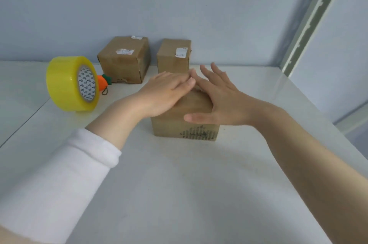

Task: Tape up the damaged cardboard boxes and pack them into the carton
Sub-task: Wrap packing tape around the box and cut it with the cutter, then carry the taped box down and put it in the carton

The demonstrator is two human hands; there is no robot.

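One yellow tape roll [72, 84] stands on edge at the left of the white table [179, 184], with one orange carrot charm [103, 82] just behind it. I count three cardboard boxes, all closed, so I cannot tell their contents: the left rear box [124, 60], the right rear box [173, 56] and the near box [185, 128]. My left hand [165, 92] lies flat on the near box's top. My right hand [221, 100] rests there with fingers spread.
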